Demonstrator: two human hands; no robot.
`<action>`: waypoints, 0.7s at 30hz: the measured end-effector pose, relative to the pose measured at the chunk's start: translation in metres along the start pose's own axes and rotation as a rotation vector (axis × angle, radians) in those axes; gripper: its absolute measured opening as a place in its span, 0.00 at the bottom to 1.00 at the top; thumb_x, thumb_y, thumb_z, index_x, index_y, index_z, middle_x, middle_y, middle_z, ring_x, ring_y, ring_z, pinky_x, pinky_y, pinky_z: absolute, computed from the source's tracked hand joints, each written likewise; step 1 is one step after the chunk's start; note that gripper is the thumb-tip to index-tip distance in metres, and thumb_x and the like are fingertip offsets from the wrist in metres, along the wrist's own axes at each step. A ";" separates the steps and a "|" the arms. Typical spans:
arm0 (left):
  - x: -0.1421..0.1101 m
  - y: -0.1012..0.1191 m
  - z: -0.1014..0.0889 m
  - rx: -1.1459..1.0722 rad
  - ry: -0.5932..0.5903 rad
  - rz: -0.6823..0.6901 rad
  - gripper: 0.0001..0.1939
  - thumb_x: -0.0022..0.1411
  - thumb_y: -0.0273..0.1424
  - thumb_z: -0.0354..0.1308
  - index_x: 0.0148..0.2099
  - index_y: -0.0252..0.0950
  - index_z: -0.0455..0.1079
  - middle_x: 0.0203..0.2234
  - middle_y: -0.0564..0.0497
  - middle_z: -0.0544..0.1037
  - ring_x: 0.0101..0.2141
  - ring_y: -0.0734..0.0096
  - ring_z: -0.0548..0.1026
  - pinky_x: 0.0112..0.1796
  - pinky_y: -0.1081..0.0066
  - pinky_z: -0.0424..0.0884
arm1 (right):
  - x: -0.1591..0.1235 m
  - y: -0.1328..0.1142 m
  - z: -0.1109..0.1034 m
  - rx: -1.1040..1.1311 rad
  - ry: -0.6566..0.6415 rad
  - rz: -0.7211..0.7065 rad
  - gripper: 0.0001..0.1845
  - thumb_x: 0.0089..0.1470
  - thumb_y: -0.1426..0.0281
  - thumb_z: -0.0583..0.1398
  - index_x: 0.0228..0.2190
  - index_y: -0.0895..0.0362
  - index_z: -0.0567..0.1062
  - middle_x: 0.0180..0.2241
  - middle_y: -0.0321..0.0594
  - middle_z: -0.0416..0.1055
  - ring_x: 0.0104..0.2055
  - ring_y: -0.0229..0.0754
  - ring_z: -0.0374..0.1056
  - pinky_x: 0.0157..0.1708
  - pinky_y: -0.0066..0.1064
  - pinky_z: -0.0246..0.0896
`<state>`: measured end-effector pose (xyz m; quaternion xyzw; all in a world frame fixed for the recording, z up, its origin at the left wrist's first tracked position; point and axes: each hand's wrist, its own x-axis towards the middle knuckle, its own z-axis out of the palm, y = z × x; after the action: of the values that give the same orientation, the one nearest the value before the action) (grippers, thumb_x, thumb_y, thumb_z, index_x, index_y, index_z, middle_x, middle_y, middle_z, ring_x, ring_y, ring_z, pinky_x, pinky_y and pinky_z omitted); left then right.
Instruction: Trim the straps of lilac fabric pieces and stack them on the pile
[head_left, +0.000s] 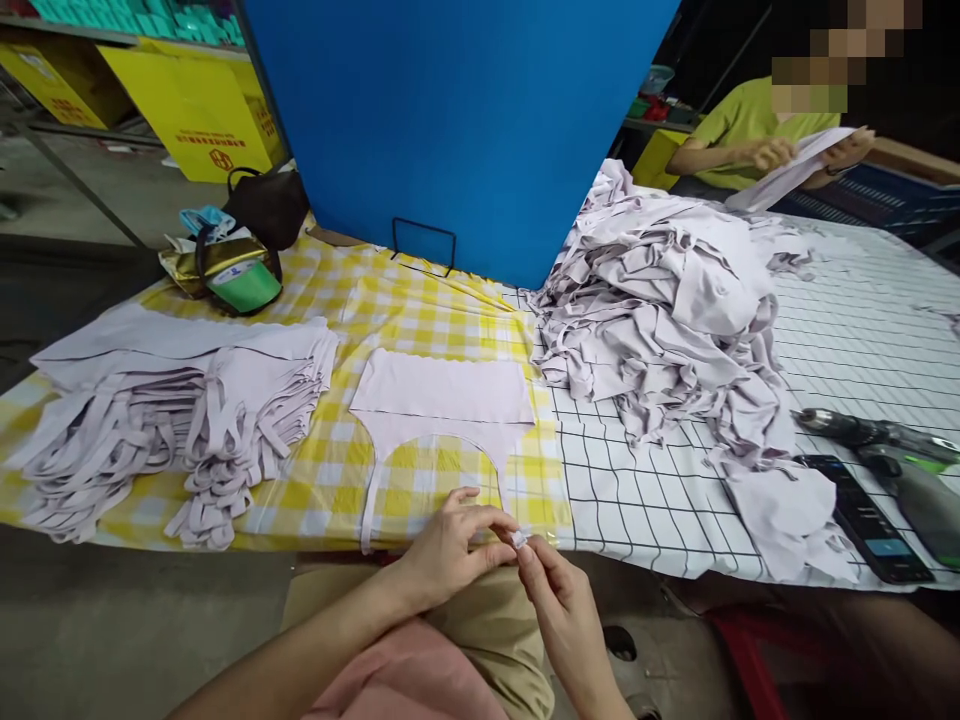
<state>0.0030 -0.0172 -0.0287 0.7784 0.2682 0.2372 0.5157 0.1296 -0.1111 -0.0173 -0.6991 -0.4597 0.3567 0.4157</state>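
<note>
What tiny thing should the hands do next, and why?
Maybe the right hand should gently smooth the small pale bit while the left hand steadies it. It looks crumpled between both hands' fingertips, and one strap runs toward it, while the other strap already lies fairly straight.

Yellow-and-white checked tablecloth [450, 310]

Left hand [457, 550]: lower centre, fingers curled, thumb extended
Right hand [556, 590]: beside it, thumb and forefinger pinched
Forearms: bare, rising from bottom edge
</note>
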 end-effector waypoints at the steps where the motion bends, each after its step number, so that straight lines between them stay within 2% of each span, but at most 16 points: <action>1: 0.001 0.001 0.000 0.005 0.001 -0.008 0.05 0.60 0.33 0.55 0.36 0.38 0.70 0.30 0.58 0.79 0.31 0.75 0.75 0.55 0.61 0.55 | 0.001 0.001 -0.001 -0.027 -0.005 -0.018 0.19 0.58 0.60 0.51 0.22 0.58 0.68 0.18 0.31 0.57 0.21 0.33 0.53 0.21 0.23 0.49; 4: 0.002 0.002 0.002 0.081 0.066 0.011 0.05 0.61 0.32 0.54 0.36 0.37 0.70 0.29 0.56 0.78 0.30 0.74 0.75 0.54 0.60 0.57 | 0.002 0.005 -0.002 -0.140 0.008 -0.087 0.19 0.59 0.61 0.50 0.21 0.57 0.66 0.17 0.31 0.58 0.20 0.32 0.54 0.20 0.22 0.48; 7: 0.002 0.001 0.005 0.191 0.124 0.090 0.05 0.62 0.30 0.52 0.37 0.36 0.69 0.29 0.55 0.78 0.29 0.74 0.74 0.53 0.59 0.57 | 0.003 0.009 -0.002 -0.252 0.060 -0.145 0.18 0.59 0.63 0.50 0.21 0.56 0.65 0.16 0.29 0.57 0.18 0.31 0.53 0.20 0.22 0.48; 11: 0.002 -0.001 0.004 0.221 0.085 0.118 0.08 0.63 0.28 0.50 0.35 0.35 0.70 0.27 0.55 0.78 0.27 0.76 0.74 0.53 0.59 0.57 | 0.003 0.011 0.002 -0.359 0.097 -0.240 0.16 0.60 0.66 0.49 0.22 0.56 0.65 0.17 0.31 0.60 0.19 0.32 0.56 0.21 0.22 0.50; 17: 0.004 0.003 -0.001 0.177 -0.029 0.004 0.11 0.63 0.27 0.48 0.36 0.36 0.72 0.29 0.54 0.79 0.29 0.74 0.74 0.55 0.59 0.53 | 0.003 0.010 0.006 -0.465 0.118 -0.339 0.15 0.60 0.70 0.48 0.22 0.56 0.65 0.18 0.32 0.60 0.19 0.33 0.56 0.22 0.24 0.48; 19: 0.007 0.006 -0.003 0.148 -0.031 -0.083 0.10 0.61 0.27 0.49 0.33 0.36 0.72 0.27 0.54 0.79 0.29 0.74 0.73 0.53 0.61 0.57 | 0.003 0.011 0.007 -0.439 0.108 -0.323 0.15 0.60 0.69 0.49 0.22 0.56 0.65 0.18 0.31 0.59 0.20 0.33 0.56 0.22 0.24 0.49; 21: 0.010 0.008 -0.006 0.084 -0.030 -0.210 0.10 0.58 0.27 0.51 0.28 0.35 0.71 0.23 0.54 0.77 0.27 0.73 0.72 0.44 0.67 0.65 | 0.003 0.012 0.007 -0.385 0.090 -0.271 0.15 0.60 0.68 0.49 0.22 0.56 0.64 0.18 0.31 0.58 0.20 0.33 0.55 0.22 0.23 0.49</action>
<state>0.0080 -0.0089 -0.0185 0.7705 0.3501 0.1589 0.5084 0.1284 -0.1096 -0.0318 -0.7124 -0.5900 0.1719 0.3389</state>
